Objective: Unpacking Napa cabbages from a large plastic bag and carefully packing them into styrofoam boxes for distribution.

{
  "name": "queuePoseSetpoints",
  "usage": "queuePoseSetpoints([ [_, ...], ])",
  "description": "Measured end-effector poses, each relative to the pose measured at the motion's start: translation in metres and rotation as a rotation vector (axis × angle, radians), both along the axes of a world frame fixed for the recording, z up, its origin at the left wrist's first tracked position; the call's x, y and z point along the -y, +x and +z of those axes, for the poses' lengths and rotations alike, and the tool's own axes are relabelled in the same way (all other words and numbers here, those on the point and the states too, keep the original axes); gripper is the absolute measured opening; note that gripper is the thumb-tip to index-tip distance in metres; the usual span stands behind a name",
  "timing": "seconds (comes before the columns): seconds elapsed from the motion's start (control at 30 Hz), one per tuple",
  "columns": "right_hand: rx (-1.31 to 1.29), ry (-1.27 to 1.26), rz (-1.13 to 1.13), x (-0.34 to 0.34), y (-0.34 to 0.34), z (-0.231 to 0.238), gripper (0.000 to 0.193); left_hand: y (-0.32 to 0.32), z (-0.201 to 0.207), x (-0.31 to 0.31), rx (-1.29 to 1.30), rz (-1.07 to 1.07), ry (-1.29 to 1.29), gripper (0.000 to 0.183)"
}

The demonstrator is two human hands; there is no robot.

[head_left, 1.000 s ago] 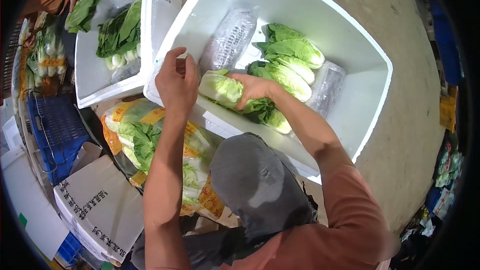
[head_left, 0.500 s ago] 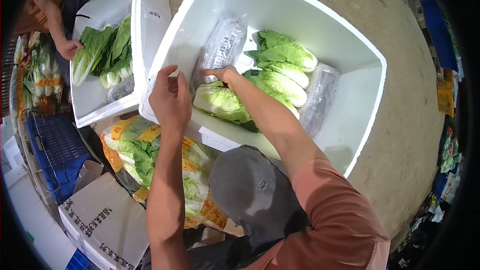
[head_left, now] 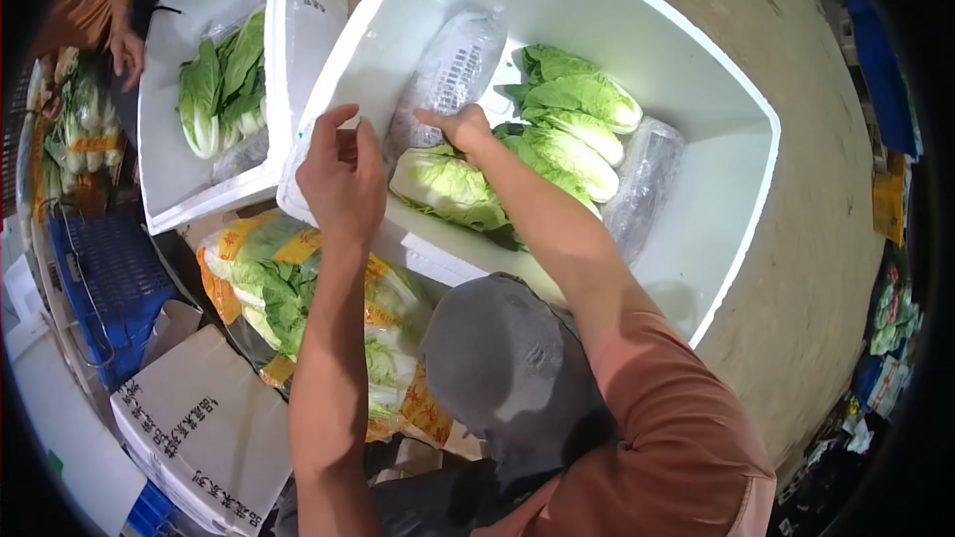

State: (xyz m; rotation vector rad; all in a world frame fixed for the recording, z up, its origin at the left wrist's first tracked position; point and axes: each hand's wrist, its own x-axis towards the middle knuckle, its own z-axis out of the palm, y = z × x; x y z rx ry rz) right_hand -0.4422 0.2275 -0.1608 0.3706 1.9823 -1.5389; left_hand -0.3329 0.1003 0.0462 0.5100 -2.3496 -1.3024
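My right hand (head_left: 465, 129) reaches into a large white foam box (head_left: 729, 229), at the leafy napa cabbage (head_left: 448, 189) nearest me. Its thumb stretches left over a clear-wrapped pack (head_left: 453, 70); the other fingers are mostly hidden between that pack and the cabbages, so their grip does not show. Right of the hand, several more napa cabbages (head_left: 572, 154) lie side by side. A second wrapped pack (head_left: 645, 184) rests along the right wall. My left hand (head_left: 341, 174) is raised over the box's left rim, fingers loosely curled, thumb apart, holding nothing.
At left stands a smaller white foam box (head_left: 279, 70) with leafy greens (head_left: 219, 85). A co-worker's hand (head_left: 126, 55) is beside it. Bagged cabbages (head_left: 264, 288), a blue crate (head_left: 114, 268) and a white carton (head_left: 204, 423) sit near me. Concrete floor (head_left: 811, 209) lies at right.
The co-worker's hand has let go of the greens and drawn back left out of the smaller box. The greens there have shifted right. My hands are nearly unchanged, while the view shifts slightly.
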Motion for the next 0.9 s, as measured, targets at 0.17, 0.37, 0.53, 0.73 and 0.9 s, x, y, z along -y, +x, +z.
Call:
queuePoseSetpoints([
  [0.17, -0.212, 0.305, 0.651, 0.003, 0.033, 0.067, 0.108, 0.018, -0.001, 0.021, 0.104, 0.062, -0.004, 0.023],
  [0.37, -0.489, 0.522, 0.892, -0.011, 0.102, 0.087, 0.098, 0.016, 0.001, 0.017, 0.055, 0.025, -0.068, 0.023],
  [0.53, -0.528, 0.525, 0.900, -0.008, 0.101, 0.077, 0.090, 0.015, -0.001, 0.018, 0.032, 0.041, -0.049, 0.020],
  [0.73, -0.665, 0.502, 0.837, -0.009, 0.107, 0.063, 0.083, 0.015, -0.002, 0.014, 0.042, 0.047, -0.048, 0.020],
  [0.9, -0.760, 0.531, 0.862, -0.013, 0.109, 0.047, 0.086, 0.011, 0.001, 0.010, 0.025, 0.051, -0.107, 0.019],
])
